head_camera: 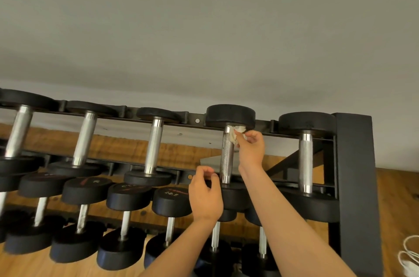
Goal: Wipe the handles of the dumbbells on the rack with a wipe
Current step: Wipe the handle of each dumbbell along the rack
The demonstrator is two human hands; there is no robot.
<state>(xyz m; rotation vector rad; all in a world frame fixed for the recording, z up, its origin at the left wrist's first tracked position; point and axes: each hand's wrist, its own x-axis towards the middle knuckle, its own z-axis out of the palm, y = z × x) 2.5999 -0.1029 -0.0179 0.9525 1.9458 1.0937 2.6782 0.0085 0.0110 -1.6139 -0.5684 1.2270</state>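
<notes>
Rack (353,163), top tier: right hand (250,147) pinches crumpled wipe (237,135) against handle (227,156) at its 12 o'clock end. Left hand (205,197) curled at near head (234,195); grip unclear. Open gaps at 3 and 9 o'clock.

Right arm: bare, stretching up and forward from the lower right, with the forearm nearly straight and the wrist bending slightly inward.
Right hand (251,147): sitting the higher of the two, with fingertips and thumb pinching a crumpled white wipe (235,133).
Left arm: bare, rising from below and reaching less far.
Left hand (205,197): sitting lower and to the left of the right one, its back turning toward the person, with fingers and thumb curling over the rim of a dumbbell head (233,195).
</notes>
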